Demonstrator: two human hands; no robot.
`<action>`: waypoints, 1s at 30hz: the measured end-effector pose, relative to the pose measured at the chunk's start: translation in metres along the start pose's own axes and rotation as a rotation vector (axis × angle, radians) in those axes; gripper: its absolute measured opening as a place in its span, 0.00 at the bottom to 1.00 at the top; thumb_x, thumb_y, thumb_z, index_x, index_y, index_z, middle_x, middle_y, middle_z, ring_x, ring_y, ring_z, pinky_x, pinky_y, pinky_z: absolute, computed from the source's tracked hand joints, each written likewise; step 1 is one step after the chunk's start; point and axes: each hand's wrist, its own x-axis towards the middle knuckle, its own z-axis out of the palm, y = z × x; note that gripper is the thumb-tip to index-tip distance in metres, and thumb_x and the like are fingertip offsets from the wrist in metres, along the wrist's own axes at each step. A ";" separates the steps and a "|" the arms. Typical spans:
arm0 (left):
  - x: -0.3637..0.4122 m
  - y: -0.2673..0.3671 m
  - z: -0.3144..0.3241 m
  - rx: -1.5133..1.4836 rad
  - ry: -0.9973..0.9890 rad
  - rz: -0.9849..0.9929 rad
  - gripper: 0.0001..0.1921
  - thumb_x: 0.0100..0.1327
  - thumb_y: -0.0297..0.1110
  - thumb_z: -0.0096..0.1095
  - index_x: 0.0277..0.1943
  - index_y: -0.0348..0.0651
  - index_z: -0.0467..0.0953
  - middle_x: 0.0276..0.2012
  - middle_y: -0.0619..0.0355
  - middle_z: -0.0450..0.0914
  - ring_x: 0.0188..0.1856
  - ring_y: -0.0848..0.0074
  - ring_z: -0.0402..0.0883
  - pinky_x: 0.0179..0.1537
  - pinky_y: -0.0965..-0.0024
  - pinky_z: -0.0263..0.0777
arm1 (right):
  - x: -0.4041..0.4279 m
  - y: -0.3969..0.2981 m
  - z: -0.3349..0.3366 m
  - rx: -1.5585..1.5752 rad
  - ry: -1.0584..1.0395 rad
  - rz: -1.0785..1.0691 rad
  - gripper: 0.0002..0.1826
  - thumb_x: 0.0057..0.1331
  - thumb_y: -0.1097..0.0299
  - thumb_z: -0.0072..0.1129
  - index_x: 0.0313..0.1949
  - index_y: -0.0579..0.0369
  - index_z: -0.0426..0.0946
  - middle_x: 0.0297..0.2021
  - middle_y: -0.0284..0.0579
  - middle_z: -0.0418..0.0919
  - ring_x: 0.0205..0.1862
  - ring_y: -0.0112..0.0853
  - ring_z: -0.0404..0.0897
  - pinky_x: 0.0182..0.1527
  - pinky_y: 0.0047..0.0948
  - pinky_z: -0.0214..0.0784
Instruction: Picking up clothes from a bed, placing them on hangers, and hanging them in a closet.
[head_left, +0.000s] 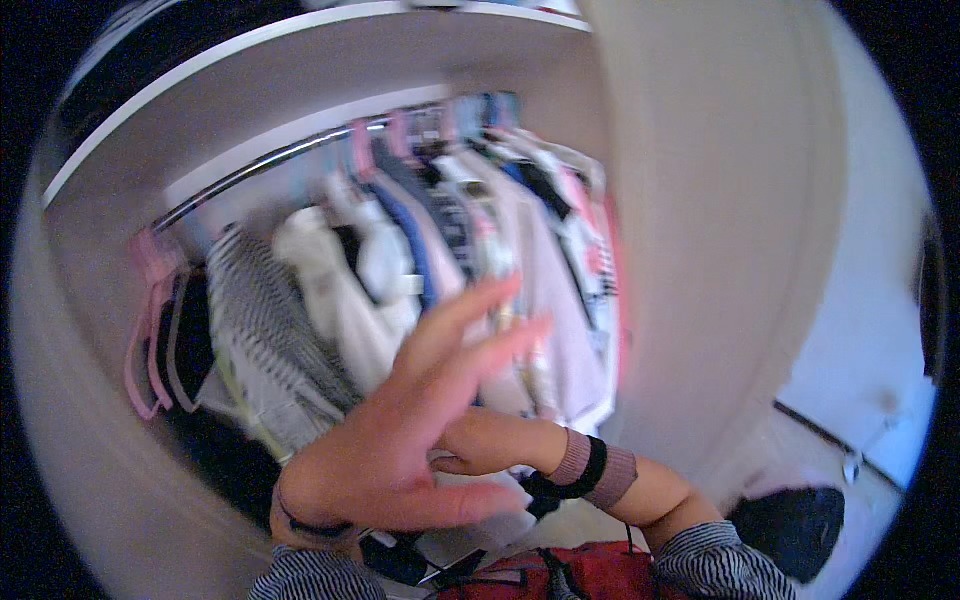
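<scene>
My left hand (420, 412), blurred, is raised close to the camera with its fingers and thumb spread and nothing between them. Behind it, my right forearm with a ribbed wristband (619, 474) reaches across to the left; the right hand (457, 446) is mostly hidden behind the left one, so its grip does not show. Beyond both hands, clothes hang from a metal rail (262, 161). Among them are a black-and-white striped garment (277, 322), a cream garment (330, 285) and a pale pink garment (555, 330). Pink hangers (146, 360) hang at the rail's left end.
A white-edged shelf (300, 28) runs above the rail. A beige panel (720, 187) stands to the right of the clothes. Red fabric (570, 570) lies at the bottom, close to my body. A dark object (791, 529) is on the floor at the lower right.
</scene>
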 end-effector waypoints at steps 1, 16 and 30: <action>0.005 0.004 0.013 -0.070 -0.122 0.039 0.43 0.56 0.45 0.70 0.69 0.34 0.58 0.69 0.40 0.55 0.71 0.54 0.55 0.70 0.56 0.46 | -0.027 0.001 0.003 -0.176 -0.015 0.115 0.19 0.61 0.66 0.57 0.52 0.54 0.75 0.50 0.52 0.77 0.51 0.49 0.77 0.52 0.43 0.70; 0.047 -0.054 0.383 -1.116 -0.712 -0.512 0.30 0.65 0.24 0.59 0.69 0.38 0.59 0.57 0.50 0.75 0.58 0.71 0.73 0.60 0.68 0.65 | -0.467 -0.122 0.005 -0.181 0.575 1.240 0.18 0.63 0.64 0.59 0.50 0.60 0.77 0.39 0.54 0.82 0.40 0.45 0.81 0.44 0.39 0.73; 0.172 0.057 0.557 -0.987 -1.232 -0.091 0.31 0.65 0.31 0.63 0.69 0.40 0.59 0.57 0.49 0.75 0.57 0.69 0.74 0.58 0.66 0.69 | -0.602 -0.245 0.072 -0.237 1.092 1.685 0.18 0.63 0.61 0.56 0.48 0.58 0.78 0.40 0.56 0.82 0.41 0.49 0.82 0.46 0.41 0.74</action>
